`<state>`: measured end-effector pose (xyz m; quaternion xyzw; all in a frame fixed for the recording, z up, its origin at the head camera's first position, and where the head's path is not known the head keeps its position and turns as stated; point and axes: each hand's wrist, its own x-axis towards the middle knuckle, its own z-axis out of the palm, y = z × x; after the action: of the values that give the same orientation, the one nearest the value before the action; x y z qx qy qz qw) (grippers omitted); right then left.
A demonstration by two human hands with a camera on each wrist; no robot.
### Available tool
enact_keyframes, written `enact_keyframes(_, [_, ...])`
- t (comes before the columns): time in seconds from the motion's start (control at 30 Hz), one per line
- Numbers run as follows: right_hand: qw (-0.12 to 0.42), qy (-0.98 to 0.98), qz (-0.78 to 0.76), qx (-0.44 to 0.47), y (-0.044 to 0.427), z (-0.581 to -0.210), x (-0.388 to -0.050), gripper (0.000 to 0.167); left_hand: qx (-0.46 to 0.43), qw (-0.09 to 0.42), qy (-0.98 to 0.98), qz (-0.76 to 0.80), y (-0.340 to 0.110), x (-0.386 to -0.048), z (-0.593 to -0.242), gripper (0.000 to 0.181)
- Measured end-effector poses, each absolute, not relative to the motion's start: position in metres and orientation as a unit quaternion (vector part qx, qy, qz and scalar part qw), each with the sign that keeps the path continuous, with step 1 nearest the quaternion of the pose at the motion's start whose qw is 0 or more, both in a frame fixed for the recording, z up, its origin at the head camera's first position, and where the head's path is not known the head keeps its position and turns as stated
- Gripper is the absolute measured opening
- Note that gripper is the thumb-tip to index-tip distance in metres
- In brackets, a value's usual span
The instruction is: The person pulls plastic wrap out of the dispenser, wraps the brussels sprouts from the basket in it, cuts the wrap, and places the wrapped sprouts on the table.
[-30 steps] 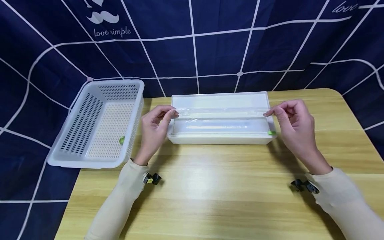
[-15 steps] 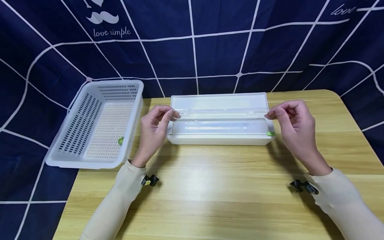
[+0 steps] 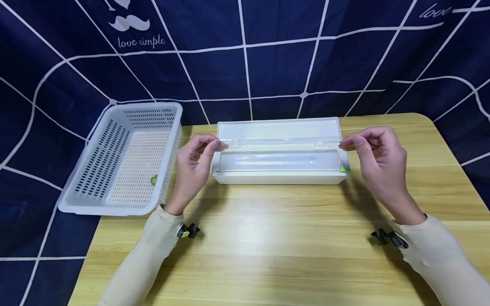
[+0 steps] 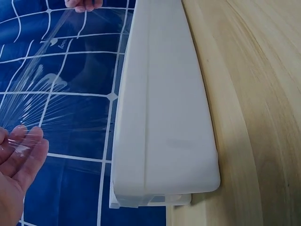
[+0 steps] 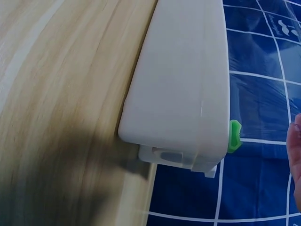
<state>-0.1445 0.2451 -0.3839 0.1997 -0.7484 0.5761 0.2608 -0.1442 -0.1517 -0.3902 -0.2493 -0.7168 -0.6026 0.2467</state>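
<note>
A thin sheet of clear cling film [image 3: 283,141] is stretched between my two hands above a long white dispenser box [image 3: 281,178]. My left hand [image 3: 194,172] pinches the film's left end with thumb and fingers; in the left wrist view, creases in the film [image 4: 35,92] fan out from those fingers. The right hand [image 3: 382,165] pinches the opposite end, and only its edge shows in the right wrist view. The box's lid [image 3: 279,128] is raised at the back, and a shiny film roll [image 3: 277,160] lies inside. A green slider [image 3: 344,169] sits at the box's front right corner.
To the left stands a white slotted basket [image 3: 162,187] with a small green item [image 3: 153,179] in it, too small to identify. Behind the wooden table [image 3: 260,246] hangs a dark blue cloth [image 3: 214,72] with white lines.
Both hands keep their pinch on the cling film in nearly the same place. The right hand has shifted very slightly outward, and the head view has drifted a little.
</note>
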Motion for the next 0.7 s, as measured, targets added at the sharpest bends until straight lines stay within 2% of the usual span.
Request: enact_keyframes(0.7, [0.289,-0.726,0.59,0.201,0.244,-0.3763,-0.1365,0.016,-0.27,0.259,-0.697,-0.611,-0.1519,-0.1414,-0.3817,0.007])
